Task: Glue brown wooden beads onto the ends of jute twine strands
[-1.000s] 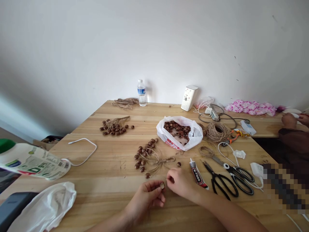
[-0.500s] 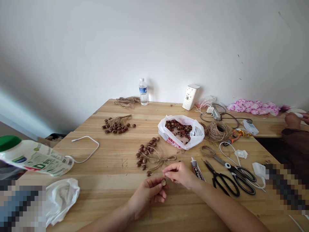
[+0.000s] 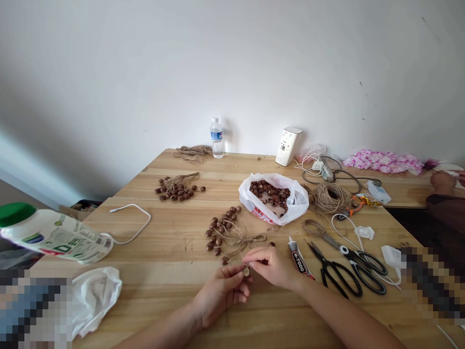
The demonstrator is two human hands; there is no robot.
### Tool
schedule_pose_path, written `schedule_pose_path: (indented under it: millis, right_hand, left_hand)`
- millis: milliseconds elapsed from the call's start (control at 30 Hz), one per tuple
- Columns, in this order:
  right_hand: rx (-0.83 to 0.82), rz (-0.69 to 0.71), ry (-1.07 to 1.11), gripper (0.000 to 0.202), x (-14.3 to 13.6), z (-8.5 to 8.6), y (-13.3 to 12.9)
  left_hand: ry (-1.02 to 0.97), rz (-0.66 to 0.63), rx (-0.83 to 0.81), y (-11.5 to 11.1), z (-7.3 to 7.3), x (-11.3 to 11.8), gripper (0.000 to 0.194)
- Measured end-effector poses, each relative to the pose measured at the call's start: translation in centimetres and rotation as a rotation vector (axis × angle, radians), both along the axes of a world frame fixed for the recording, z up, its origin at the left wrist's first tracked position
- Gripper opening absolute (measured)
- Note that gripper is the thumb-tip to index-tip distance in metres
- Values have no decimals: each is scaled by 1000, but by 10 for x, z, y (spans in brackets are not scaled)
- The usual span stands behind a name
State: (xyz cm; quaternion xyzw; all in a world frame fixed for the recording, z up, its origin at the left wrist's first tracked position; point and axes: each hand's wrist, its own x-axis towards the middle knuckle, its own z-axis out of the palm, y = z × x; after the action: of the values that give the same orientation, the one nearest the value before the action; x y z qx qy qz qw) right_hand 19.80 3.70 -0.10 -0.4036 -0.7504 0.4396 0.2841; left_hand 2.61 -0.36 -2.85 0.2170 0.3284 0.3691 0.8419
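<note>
One small brown shell, its pale face showing, is pinched between thumb and finger of the left hand, on the near side of the shell tassel. The right hand is narrowed, its fingertips just beside that shell; whether they grip a strand or nothing, I cannot tell.

The likeliest slip, I judge, lies in the left pinch: the shell is rounded and held at its edge, so a sideways push from the right fingertips could pop it out and send it rolling. The tassel's knotted twine lies close beyond both hands, and a snagging finger could tangle its strands or drag the fan askew. To the right of the tassel, the E-7000 glue tube lies just beside the right wrist; an outward sweep of that arm could knock it into the all-black scissors. A loose shell, just right of the tassel, might roll if the knuckles bump it.
</note>
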Motion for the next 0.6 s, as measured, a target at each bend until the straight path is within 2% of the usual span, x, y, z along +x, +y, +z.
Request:
schedule_pose_path:
  millis: [300,600]
  right_hand:
    - [98,91,5,36,-1,0,-3]
    - [141,50,-13,33,1,-6,-1]
  left_hand:
    - [-8,-17,9,0,0,0,14]
    - [14,-16,-18,1,1,0,15]
